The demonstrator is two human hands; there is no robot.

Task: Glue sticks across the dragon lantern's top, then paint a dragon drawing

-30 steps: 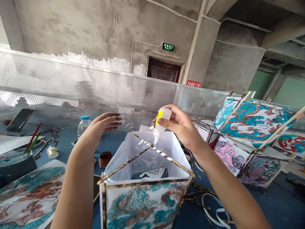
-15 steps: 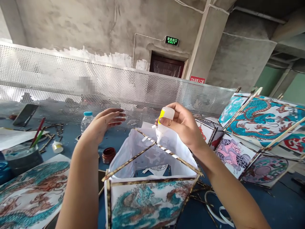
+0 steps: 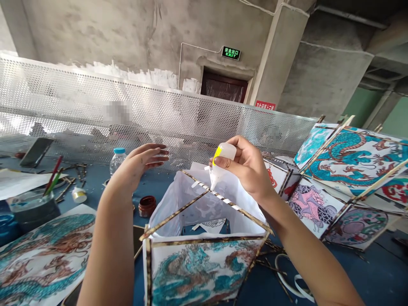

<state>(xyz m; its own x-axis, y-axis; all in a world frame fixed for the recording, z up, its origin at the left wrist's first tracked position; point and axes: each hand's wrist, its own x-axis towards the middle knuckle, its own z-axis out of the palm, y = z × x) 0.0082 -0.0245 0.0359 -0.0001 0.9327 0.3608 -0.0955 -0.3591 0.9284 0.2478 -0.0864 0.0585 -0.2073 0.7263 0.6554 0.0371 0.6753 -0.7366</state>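
Observation:
My right hand [image 3: 245, 165] grips a small translucent glue bottle [image 3: 227, 154] with a yellow label, tipped nozzle down. Its tip meets, or nearly meets, the crossed sticks [image 3: 219, 199] over the top of a lantern frame. White strip is wound around part of one stick. The lantern's front panel [image 3: 200, 272] carries a painted teal and brown dragon; white sheeting [image 3: 165, 204] lines its other sides. To the left of the lantern's top, my left hand [image 3: 140, 163] hovers with fingers stretched out and nothing in them.
Painted lanterns [image 3: 360, 165] stand at the right. A dragon painting [image 3: 47, 255] lies at the left below a water tub [image 3: 33, 210] with brushes. A jar of brown paint [image 3: 147, 206], a capped bottle [image 3: 117, 161] and a white strip coil [image 3: 287, 276] are on the blue table.
The view has shifted slightly. Both hands keep nearly the same pose, and the glue bottle stays tipped over the crossed sticks.

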